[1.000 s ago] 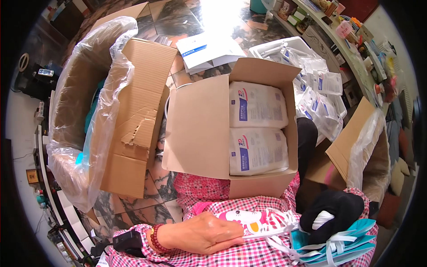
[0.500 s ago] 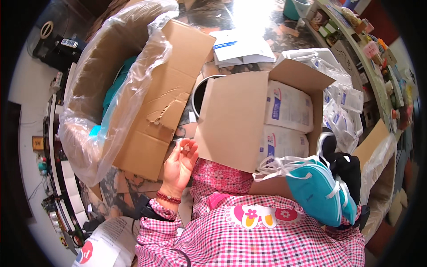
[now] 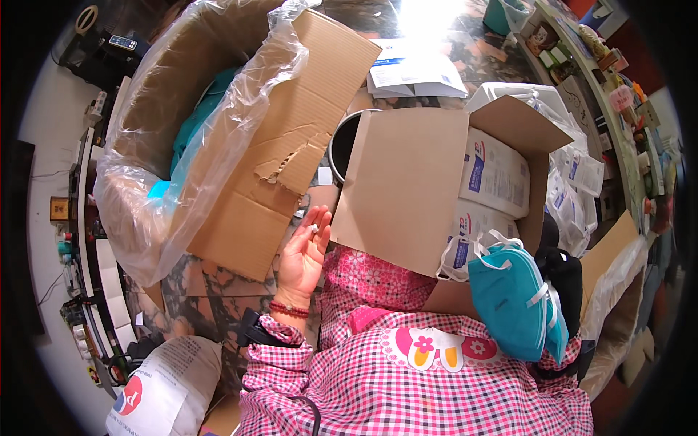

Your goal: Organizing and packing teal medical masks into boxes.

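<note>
My right hand point(image 3: 569, 276), in a black glove, grips a stack of teal face masks point(image 3: 511, 296) with white ear loops, held just below the open cardboard box point(image 3: 407, 189). White packets point(image 3: 496, 173) lie stacked inside that box. My left hand point(image 3: 304, 253) is raised palm up with fingers apart, beside the box's left flap and touching nothing large; a tiny pale speck sits at its fingertips. A red bead bracelet circles the left wrist.
A large carton lined with a clear plastic bag point(image 3: 156, 182) stands at the left, with teal masks point(image 3: 200, 120) inside. A dark round pot point(image 3: 342, 145) sits behind the box. Papers point(image 3: 414, 73) lie further back, clear packets point(image 3: 582, 182) at the right, a white sack point(image 3: 171, 381) at the lower left.
My left hand rose from my lap to beside the box flap and opened. My right hand carried the mask stack up and to the right.
</note>
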The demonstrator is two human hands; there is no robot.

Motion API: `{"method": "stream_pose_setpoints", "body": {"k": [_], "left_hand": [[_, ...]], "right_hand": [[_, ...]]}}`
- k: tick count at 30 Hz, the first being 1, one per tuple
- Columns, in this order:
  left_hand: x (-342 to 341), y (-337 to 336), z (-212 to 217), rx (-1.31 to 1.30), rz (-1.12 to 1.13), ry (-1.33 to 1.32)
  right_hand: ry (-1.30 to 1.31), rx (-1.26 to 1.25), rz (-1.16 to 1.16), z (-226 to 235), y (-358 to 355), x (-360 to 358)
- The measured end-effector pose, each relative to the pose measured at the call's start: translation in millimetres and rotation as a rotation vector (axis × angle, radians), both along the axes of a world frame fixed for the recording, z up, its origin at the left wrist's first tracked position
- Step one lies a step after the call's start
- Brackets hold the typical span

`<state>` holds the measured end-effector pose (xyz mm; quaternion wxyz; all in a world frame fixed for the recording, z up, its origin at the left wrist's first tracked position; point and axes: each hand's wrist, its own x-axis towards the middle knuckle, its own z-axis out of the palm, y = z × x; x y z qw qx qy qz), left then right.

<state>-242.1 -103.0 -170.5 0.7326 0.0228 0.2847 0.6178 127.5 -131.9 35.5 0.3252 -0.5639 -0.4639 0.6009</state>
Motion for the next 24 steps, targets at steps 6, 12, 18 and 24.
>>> {"method": "stream_pose_setpoints", "body": {"k": [6, 12, 18, 24], "left_hand": [[-22, 41, -132, -0.027, -0.063, 0.09], [-3, 153, -134, 0.083, -0.092, 0.278], [24, 179, -106, 0.116, -0.425, 1.059], [-2, 126, -132, 0.124, -0.351, 0.503]], "right_hand": [[-0.033, 0.021, -0.069, 4, 2, 1], [-0.085, 0.063, -0.162, 1, 7, 6], [-0.243, 0.243, -0.229, -10, 1, 24], [-0.347, 0.4, -0.419, -23, 22, 39]]}}
